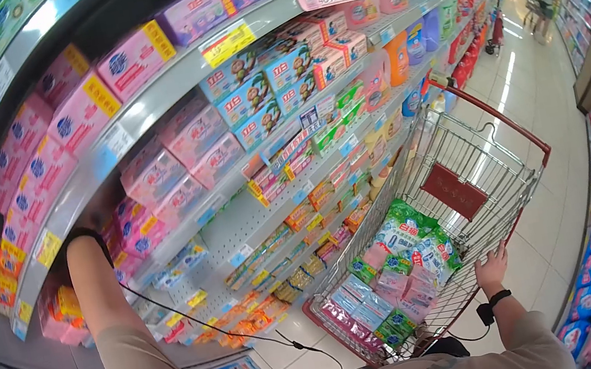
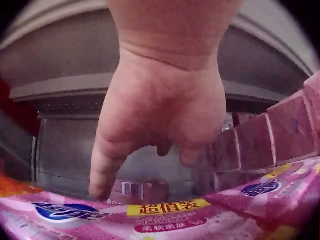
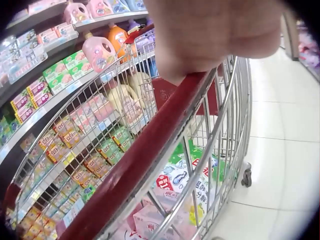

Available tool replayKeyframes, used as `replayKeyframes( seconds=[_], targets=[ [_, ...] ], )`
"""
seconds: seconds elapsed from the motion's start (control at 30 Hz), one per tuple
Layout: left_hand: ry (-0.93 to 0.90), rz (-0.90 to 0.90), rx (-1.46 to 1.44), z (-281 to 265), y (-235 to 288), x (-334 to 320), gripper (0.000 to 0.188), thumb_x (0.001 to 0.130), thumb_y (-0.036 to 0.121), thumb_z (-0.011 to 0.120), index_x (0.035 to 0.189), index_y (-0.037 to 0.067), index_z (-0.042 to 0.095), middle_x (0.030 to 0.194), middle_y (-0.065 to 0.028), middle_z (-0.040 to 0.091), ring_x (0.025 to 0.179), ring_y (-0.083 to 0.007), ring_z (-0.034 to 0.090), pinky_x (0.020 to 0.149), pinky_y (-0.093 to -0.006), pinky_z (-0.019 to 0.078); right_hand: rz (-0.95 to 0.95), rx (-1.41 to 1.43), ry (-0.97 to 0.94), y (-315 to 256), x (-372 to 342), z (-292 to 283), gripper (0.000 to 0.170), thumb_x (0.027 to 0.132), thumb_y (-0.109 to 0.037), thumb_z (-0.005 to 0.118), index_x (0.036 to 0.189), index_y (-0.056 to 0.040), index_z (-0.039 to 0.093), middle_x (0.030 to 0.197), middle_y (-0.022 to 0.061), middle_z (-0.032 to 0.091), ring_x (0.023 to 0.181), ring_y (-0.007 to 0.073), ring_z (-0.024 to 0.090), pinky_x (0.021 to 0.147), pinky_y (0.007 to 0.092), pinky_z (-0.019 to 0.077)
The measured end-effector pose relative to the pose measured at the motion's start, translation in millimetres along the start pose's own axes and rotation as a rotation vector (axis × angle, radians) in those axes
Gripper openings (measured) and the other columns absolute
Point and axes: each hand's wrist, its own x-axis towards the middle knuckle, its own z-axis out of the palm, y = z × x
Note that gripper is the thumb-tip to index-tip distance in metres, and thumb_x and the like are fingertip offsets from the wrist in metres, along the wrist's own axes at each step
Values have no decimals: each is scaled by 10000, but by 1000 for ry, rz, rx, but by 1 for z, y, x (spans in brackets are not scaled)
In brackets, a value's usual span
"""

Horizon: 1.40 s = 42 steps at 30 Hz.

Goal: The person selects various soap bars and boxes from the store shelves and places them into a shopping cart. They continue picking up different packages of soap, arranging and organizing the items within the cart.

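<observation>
My left hand (image 2: 160, 110) reaches inside a shelf bay, fingers spread and pointing down. One fingertip is right at the top edge of a pink soap pack (image 2: 165, 220) with a yellow label. Behind the pack, a box with a barcode (image 2: 132, 190) lies deeper in the bay. In the head view the shelf hides this hand past its dark wrist strap (image 1: 85, 237). My right hand (image 1: 491, 267) grips the red rail (image 3: 145, 145) of a metal shopping cart (image 1: 529, 204). Inside the cart are a green-and-white bag (image 1: 418, 238) and several pink and blue packs (image 1: 358, 303).
Shelves of boxed soap (image 1: 84, 114) and detergent bottles (image 1: 399, 57) line the left side. A price-tagged shelf edge (image 1: 124, 139) runs above my left arm. A black cable (image 1: 210, 325) hangs toward the cart. Another person (image 1: 546, 2) stands far down the tiled aisle (image 1: 535, 121).
</observation>
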Motion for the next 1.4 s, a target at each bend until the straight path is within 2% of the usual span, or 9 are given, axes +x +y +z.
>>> replayKeyframes(
  seconds=[0.17,0.5,0.63,0.73,0.97,1.07,1.17,1.4],
  targets=[
    [0,-31,8,6,-12,11,548,1002,405,463,1424,60,525,1471,-184,521,1348,-333,496,1098,-427,384,57,27,-35,-12,2,-10,412,763,-237,731,1057,46,676,1597,172,285,1365,400,379,1118,458,379],
    [-1,-72,8,20,-18,6,522,1000,352,471,1421,49,521,1466,-181,524,1337,-325,506,1072,-433,406,66,31,-1,-14,4,-7,304,746,-189,726,940,35,657,1574,182,321,1196,373,499,973,452,487],
    [6,-77,4,22,-17,4,512,998,330,474,1420,44,520,1464,-180,525,1332,-321,509,1062,-435,415,75,52,-13,-8,5,0,307,748,-190,719,936,47,666,1593,182,297,1161,373,513,960,452,495],
    [14,-91,4,24,-22,-3,504,998,314,476,1419,41,519,1462,-179,526,1329,-319,512,1055,-437,421,79,60,-4,-11,5,-2,261,764,-181,722,877,41,645,1564,187,307,1142,395,525,978,453,485],
    [58,-101,11,23,-44,-11,488,996,277,481,1417,33,517,1459,-177,529,1321,-312,519,1037,-441,437,47,57,-36,-8,3,-3,337,776,-206,732,988,44,655,1555,208,313,1177,392,508,963,460,498],
    [77,-108,15,27,-57,-22,482,995,261,483,1416,30,516,1457,-176,530,1318,-310,522,1029,-443,444,41,21,22,1,7,15,284,781,-212,733,920,23,655,1549,209,300,1136,398,536,940,461,514],
    [92,-102,20,31,-67,-24,476,994,245,485,1415,26,515,1456,-175,531,1314,-307,525,1022,-445,450,42,54,-50,-9,4,-6,373,786,-247,726,1018,39,670,1563,216,303,1144,403,540,971,457,496],
    [140,-79,35,36,-94,-25,462,992,208,491,1413,19,512,1452,-173,533,1307,-301,531,1004,-449,466,-8,6,-16,-4,6,-1,362,808,-267,696,1028,21,689,1539,245,350,1126,413,567,959,466,504]
  ],
)
